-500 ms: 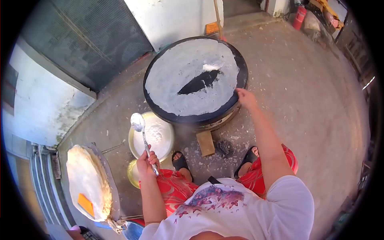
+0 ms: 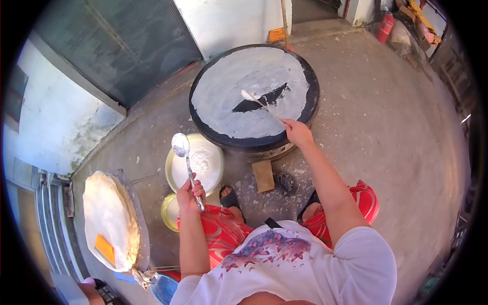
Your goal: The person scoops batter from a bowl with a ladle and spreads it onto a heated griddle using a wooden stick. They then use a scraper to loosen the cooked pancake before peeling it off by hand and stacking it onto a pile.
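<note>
A round black griddle (image 2: 311,96) carries a thin sheet of pale batter (image 2: 223,81), with a dark uncovered gap near its middle. My right hand (image 2: 299,133) is closed around the thin handle of a batter spreader (image 2: 247,95), whose white-coated end lies over the left part of the gap. In my left hand (image 2: 190,195) is a long-handled metal spoon (image 2: 180,145), its bowl up and smeared white. That bowl is above the edge of a basin (image 2: 168,170) of white batter.
A stack of thin flatbreads (image 2: 109,213) with an orange scraper (image 2: 104,249) on top stands at left. A smaller yellow bowl (image 2: 165,216) and a brown block (image 2: 263,176) are near my feet. A blue bucket (image 2: 165,288) is at lower left; a fire extinguisher (image 2: 386,28) stands far right.
My right hand has moved left and slightly down in view, from the griddle's right rim to its front. The spreader's white end has swept left across the gap, which is now narrower. The spoon stays held.
</note>
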Available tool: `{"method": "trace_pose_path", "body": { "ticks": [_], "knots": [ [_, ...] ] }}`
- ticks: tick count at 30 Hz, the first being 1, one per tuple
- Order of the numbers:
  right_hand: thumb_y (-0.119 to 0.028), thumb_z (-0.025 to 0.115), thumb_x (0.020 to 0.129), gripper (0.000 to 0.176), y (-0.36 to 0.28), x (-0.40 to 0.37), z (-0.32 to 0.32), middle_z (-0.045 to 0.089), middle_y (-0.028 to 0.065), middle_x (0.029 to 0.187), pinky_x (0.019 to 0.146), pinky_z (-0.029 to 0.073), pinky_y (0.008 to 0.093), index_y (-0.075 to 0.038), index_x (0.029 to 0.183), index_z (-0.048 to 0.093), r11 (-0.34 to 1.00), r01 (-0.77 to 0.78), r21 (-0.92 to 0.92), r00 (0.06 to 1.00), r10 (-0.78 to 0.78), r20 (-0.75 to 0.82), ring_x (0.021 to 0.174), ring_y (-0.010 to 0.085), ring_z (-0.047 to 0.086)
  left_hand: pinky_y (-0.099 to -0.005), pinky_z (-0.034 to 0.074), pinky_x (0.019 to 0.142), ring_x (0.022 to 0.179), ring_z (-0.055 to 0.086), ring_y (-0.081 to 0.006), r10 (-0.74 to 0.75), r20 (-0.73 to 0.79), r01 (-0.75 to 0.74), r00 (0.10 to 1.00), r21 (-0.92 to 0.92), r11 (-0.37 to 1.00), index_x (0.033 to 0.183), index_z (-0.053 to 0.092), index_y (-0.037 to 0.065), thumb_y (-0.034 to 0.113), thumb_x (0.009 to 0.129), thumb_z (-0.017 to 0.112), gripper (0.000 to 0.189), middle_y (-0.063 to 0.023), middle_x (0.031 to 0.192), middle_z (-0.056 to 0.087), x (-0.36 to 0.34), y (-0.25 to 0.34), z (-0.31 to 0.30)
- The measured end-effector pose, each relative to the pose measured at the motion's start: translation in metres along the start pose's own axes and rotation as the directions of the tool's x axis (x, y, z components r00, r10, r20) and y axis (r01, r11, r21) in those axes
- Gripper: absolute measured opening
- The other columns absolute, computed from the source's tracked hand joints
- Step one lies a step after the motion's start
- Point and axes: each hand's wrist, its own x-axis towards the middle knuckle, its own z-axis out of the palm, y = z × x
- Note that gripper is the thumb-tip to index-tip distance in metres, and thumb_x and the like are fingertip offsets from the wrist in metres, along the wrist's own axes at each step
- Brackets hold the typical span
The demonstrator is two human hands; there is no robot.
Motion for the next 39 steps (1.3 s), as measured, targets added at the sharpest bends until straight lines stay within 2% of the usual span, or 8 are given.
{"method": "trace_pose_path", "body": {
  "ticks": [7, 9, 16, 21, 24, 32, 36, 39],
  "knots": [
    [-0.020, 0.048, 0.082, 0.026, 0.042, 0.021, 0.025, 0.061, 0.0119, 0.098, 0.077, 0.046, 0.0341, -0.017, 0.106, 0.059, 0.991, -0.053, 0.126, 0.990, 0.069, -0.121, 0.089, 0.0288, 0.058, -0.0197, 0.035, 0.040, 0.049, 0.039, -0.0101, 0.003, 0.030, -0.003, 1.000, 0.013, 1.000, 0.105, 0.047, 0.004, 0.018, 0.091, 0.036, 0.023, -0.0068, 0.070, 0.045, 0.002, 0.003, -0.005],
    [-0.021, 0.048, 0.083, 0.026, 0.035, 0.020, 0.042, 0.061, 0.0111, 0.098, 0.076, 0.046, 0.0349, -0.020, 0.106, 0.059, 0.976, 0.212, 0.056, 0.976, -0.209, -0.065, 0.087, 0.0290, 0.059, -0.0197, 0.035, 0.040, 0.049, 0.039, -0.0101, 0.005, 0.032, -0.005, 0.999, 0.006, 1.000, 0.104, 0.047, 0.004, 0.018, 0.091, 0.036, 0.022, -0.0068, 0.070, 0.045, 0.003, 0.004, -0.004],
    [-0.021, 0.049, 0.080, 0.025, -0.028, -0.026, -0.051, 0.062, 0.0084, 0.094, 0.073, 0.047, 0.0351, -0.018, 0.102, 0.061, 0.961, 0.131, -0.242, 0.977, -0.085, 0.194, 0.087, 0.0259, 0.058, -0.0197, 0.034, 0.040, 0.049, 0.039, -0.0100, 0.003, 0.049, -0.003, 0.999, 0.010, 1.000, 0.104, 0.047, 0.004, 0.017, 0.090, 0.037, 0.021, -0.0066, 0.070, 0.045, -0.001, 0.006, -0.008],
    [-0.013, 0.052, 0.073, 0.038, -0.026, -0.055, -0.006, 0.055, 0.0043, 0.079, 0.060, 0.047, 0.0366, -0.020, 0.110, 0.054, 0.835, 0.312, -0.453, 0.875, -0.439, -0.207, 0.071, 0.0246, 0.056, -0.0198, 0.034, 0.040, 0.049, 0.039, -0.0099, 0.009, 0.054, -0.010, 0.998, 0.020, 1.000, 0.103, 0.047, 0.004, 0.017, 0.090, 0.037, 0.021, -0.0065, 0.069, 0.045, 0.000, 0.007, -0.008],
    [-0.006, 0.049, 0.071, 0.042, -0.030, -0.073, 0.051, 0.055, 0.0046, 0.081, 0.059, 0.047, 0.0355, -0.019, 0.111, 0.055, 0.747, 0.445, -0.494, 0.839, -0.540, -0.062, 0.070, 0.0253, 0.056, -0.0198, 0.034, 0.040, 0.049, 0.039, -0.0099, -0.007, 0.040, 0.006, 0.999, 0.009, 1.000, 0.104, 0.046, 0.004, 0.017, 0.090, 0.037, 0.021, -0.0066, 0.069, 0.044, -0.001, 0.005, -0.004],
    [-0.006, 0.052, 0.073, 0.042, -0.015, -0.051, 0.026, 0.053, 0.0084, 0.081, 0.059, 0.046, 0.0372, -0.015, 0.114, 0.050, 0.923, 0.068, -0.379, 0.962, -0.161, -0.219, 0.070, 0.0255, 0.056, -0.0195, 0.034, 0.039, 0.048, 0.038, -0.0096, 0.001, 0.014, -0.002, 1.000, 0.024, 1.000, 0.104, 0.046, 0.004, 0.016, 0.090, 0.036, 0.021, -0.0063, 0.069, 0.044, -0.002, 0.007, -0.007],
    [-0.007, 0.052, 0.072, 0.042, -0.014, -0.072, 0.036, 0.053, 0.0084, 0.079, 0.061, 0.046, 0.0366, -0.015, 0.113, 0.051, 0.823, 0.422, -0.380, 0.877, -0.477, -0.060, 0.072, 0.0258, 0.056, -0.0194, 0.034, 0.039, 0.047, 0.038, -0.0094, 0.021, 0.005, -0.021, 1.000, 0.025, 0.999, 0.104, 0.046, 0.004, 0.016, 0.090, 0.036, 0.021, -0.0062, 0.068, 0.044, 0.002, 0.007, -0.007],
    [-0.007, 0.053, 0.070, 0.042, 0.013, -0.047, 0.022, 0.056, 0.0084, 0.083, 0.064, 0.047, 0.0394, -0.018, 0.111, 0.054, 0.883, 0.110, -0.456, 0.948, -0.231, -0.219, 0.075, 0.0276, 0.057, -0.0192, 0.034, 0.038, 0.047, 0.038, -0.0092, -0.007, 0.012, 0.007, 1.000, 0.013, 1.000, 0.104, 0.046, 0.004, 0.016, 0.090, 0.036, 0.021, -0.0060, 0.069, 0.044, -0.002, 0.007, -0.006]
  ]
}}
